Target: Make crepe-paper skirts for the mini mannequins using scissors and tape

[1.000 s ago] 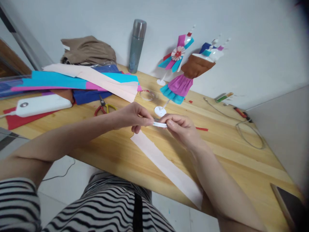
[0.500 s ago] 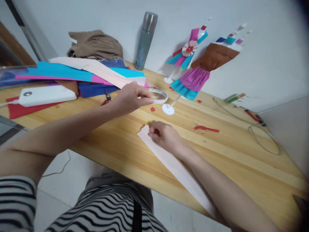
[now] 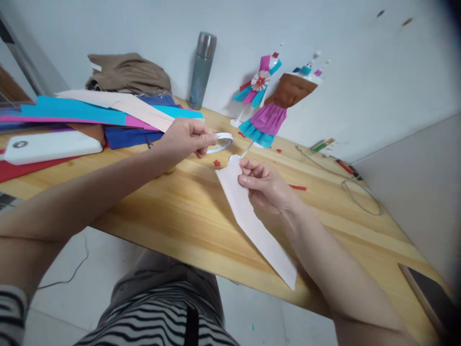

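Note:
My left hand (image 3: 189,139) grips a roll of tape (image 3: 225,140) between thumb and fingers, above the table. Between the thumb and fingers of my right hand (image 3: 264,185) is the upper end of a long pale pink paper strip (image 3: 252,221), which hangs down toward the table's front edge. Behind the strip stands a small dress form with a brown top and a pink and blue skirt (image 3: 270,120); its base is mostly hidden. Another small stand with coloured strips and a pleated rosette (image 3: 260,81) is farther back. A red paper flower (image 3: 216,163) lies between my hands.
Coloured sheets (image 3: 75,111) are piled at left, with a white power bank-like block (image 3: 54,146) in front. A thermos flask (image 3: 202,72) and brown cloth (image 3: 131,72) stand by the wall. A phone-like dark slab (image 3: 428,298) lies at right, a cable (image 3: 360,204) behind it.
My right hand has lifted the end of the paper strip off the table. The tape roll is still in my left hand, now turned more upright. The view has shifted rightward.

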A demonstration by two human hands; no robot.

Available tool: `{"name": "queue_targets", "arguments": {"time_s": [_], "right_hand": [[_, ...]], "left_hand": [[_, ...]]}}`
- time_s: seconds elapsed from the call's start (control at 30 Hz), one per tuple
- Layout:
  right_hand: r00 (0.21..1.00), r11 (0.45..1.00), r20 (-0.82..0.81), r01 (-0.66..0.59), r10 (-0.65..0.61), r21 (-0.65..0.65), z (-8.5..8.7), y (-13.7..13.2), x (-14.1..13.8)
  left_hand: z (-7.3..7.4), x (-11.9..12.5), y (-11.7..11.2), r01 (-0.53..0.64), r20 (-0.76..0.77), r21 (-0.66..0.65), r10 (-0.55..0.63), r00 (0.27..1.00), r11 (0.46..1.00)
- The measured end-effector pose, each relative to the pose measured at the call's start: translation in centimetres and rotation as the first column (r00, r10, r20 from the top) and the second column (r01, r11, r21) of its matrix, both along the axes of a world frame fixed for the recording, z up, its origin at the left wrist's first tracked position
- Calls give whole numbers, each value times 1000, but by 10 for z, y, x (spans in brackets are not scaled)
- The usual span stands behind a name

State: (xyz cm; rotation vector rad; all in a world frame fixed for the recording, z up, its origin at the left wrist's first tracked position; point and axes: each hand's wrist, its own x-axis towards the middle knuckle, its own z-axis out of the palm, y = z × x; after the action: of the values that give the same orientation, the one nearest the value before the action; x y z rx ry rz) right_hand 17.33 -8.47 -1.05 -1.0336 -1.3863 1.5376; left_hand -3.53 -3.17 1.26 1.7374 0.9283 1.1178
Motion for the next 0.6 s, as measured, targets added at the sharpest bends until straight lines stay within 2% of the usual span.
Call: {"name": "queue_targets", "arguments": {"time_s": [0.13,0.23,0.33,0.43,0.5,0.6], "right_hand": [[999,999,24,42,-43,30,11,1,5],[990,989,6,140,-140,45,15,5,8],[962,956,23,267,-271,123,12,11,13],[938,928,39,335,-345,163,10,15,17],[933,925,36,350,-359,148,10,17,19],[920,912,22,385,-392,142,12,18,21]], "left_hand": [[-10,0,6,153,186,-183,-119,975,971],[-18,-1,9,301,305,-282,-212,929,911],[-21,0,9,387,355,-376,-254,899,842],[-21,2,9,357,344,-436,-214,914,826],[-20,3,8,298,306,-438,-172,937,848],[-19,4,7,233,241,-367,-150,959,901]]}}
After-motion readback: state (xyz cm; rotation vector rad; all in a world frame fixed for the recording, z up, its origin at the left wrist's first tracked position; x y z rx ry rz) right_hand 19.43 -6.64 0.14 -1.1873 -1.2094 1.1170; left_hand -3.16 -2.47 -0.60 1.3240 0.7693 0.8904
